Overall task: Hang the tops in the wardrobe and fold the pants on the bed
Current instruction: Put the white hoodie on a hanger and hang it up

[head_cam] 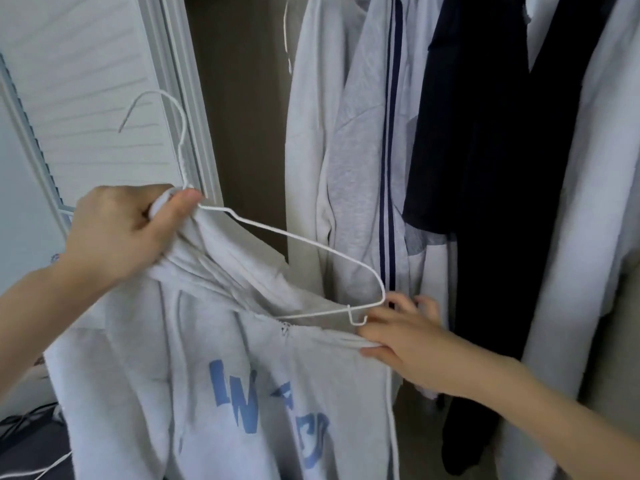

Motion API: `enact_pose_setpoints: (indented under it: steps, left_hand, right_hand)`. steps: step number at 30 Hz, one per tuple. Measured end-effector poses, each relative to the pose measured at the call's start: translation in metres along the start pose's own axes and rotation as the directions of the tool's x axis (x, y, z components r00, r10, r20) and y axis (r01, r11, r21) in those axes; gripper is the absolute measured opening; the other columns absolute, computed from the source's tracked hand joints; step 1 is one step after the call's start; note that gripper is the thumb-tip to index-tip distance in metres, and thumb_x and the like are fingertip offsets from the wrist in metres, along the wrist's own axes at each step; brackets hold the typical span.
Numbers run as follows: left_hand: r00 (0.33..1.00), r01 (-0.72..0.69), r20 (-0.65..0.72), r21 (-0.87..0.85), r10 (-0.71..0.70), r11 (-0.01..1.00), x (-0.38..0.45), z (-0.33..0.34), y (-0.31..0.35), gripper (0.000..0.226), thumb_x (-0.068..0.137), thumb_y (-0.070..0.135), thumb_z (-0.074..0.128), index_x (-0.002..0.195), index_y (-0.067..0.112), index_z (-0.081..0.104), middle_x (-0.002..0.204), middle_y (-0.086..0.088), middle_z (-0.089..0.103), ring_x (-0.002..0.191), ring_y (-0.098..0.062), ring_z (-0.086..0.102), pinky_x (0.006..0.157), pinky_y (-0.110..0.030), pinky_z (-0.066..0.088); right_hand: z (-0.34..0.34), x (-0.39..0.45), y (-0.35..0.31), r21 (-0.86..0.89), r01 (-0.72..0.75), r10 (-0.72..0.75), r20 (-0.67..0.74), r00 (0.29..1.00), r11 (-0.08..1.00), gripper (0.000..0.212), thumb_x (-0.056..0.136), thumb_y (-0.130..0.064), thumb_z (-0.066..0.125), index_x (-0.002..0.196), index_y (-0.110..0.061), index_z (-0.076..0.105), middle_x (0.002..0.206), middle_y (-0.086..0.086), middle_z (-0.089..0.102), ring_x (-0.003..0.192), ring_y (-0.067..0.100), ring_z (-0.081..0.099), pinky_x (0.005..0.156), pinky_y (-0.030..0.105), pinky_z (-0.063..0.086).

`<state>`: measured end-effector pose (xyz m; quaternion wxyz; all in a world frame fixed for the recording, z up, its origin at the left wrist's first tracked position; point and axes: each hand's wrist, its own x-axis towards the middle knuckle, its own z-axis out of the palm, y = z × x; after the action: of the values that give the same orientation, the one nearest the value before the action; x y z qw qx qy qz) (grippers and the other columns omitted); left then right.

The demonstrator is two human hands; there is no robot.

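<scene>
A light grey zip hoodie (214, 386) with blue letters on the chest hangs in front of me, partly on a white wire hanger (304, 242). My left hand (121, 226) grips the hanger's neck together with bunched hood fabric. My right hand (405, 337) pinches the hoodie's right shoulder edge just below the hanger's right end, which sticks out bare of the cloth. The hanger's hook (156, 109) points up and left, held free of any rail.
The open wardrobe holds hanging tops: a white one (311, 150), a grey one with navy stripes (374, 161), a dark navy one (485, 150) and pale ones at far right. A white louvred door (86, 81) stands at left. Dark cables lie at bottom left.
</scene>
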<state>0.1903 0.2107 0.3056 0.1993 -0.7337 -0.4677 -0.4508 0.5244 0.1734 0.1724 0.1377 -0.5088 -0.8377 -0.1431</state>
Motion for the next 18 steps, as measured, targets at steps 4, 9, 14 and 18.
enact_pose_setpoints:
  steps: [4, 9, 14, 18]
  left_hand:
    - [0.983, -0.183, 0.057, 0.247, 0.174, 0.952, 0.003, -0.004, -0.014, 0.071, 0.093, 0.066, 0.027, 0.056, 0.011, 0.054, 0.037, 0.001, 0.033, 0.041, -0.029, 0.05, 0.045, -0.027, 0.027]
    - [0.92, -0.367, 0.216, 0.171, 0.328, 0.915, -0.012, 0.005, -0.003, 0.065, 0.095, 0.065, 0.025, 0.06, 0.024, 0.06, 0.039, -0.002, 0.047, 0.038, -0.028, 0.049, 0.045, -0.021, 0.026]
    - [0.977, -0.17, 0.136, 0.04, 0.164, 0.985, -0.018, 0.037, 0.051, 0.06, 0.085, 0.068, 0.028, 0.055, 0.02, 0.05, 0.046, 0.001, 0.047, 0.053, -0.033, 0.054, 0.047, -0.029, 0.029]
    - [0.987, 0.151, -0.022, -0.207, -0.159, 0.967, -0.005, 0.02, 0.039, 0.059, 0.085, 0.068, 0.044, 0.06, 0.014, 0.042, 0.044, 0.0, 0.032, 0.047, -0.02, 0.032, 0.051, -0.033, 0.029]
  right_hand:
    - [-0.019, 0.002, 0.01, -0.193, 0.067, -0.122, -0.285, 0.951, 0.979, 0.014, 0.081, -0.05, 0.054, 0.086, -0.036, 0.055, 0.11, -0.018, 0.06, 0.116, 0.023, 0.038, 0.086, 0.046, 0.025]
    - [-0.073, 0.017, 0.009, -0.287, -0.004, -0.101, -0.35, 0.931, 0.958, 0.038, 0.065, -0.016, 0.083, 0.091, -0.03, 0.06, 0.131, -0.005, 0.049, 0.118, 0.032, 0.04, 0.087, 0.048, 0.025]
    - [-0.119, 0.068, -0.055, 0.116, 0.231, -0.144, -0.498, 0.855, 0.966, 0.024, 0.09, -0.029, 0.055, 0.113, -0.037, 0.056, 0.127, -0.007, 0.043, 0.11, 0.021, 0.04, 0.084, 0.038, 0.04]
    - [-0.117, 0.071, -0.049, 0.104, -0.296, 0.311, -0.436, 0.845, 0.95, 0.074, 0.078, -0.075, 0.04, 0.127, -0.019, 0.042, 0.109, 0.003, 0.047, 0.087, 0.025, 0.051, 0.067, 0.04, 0.047]
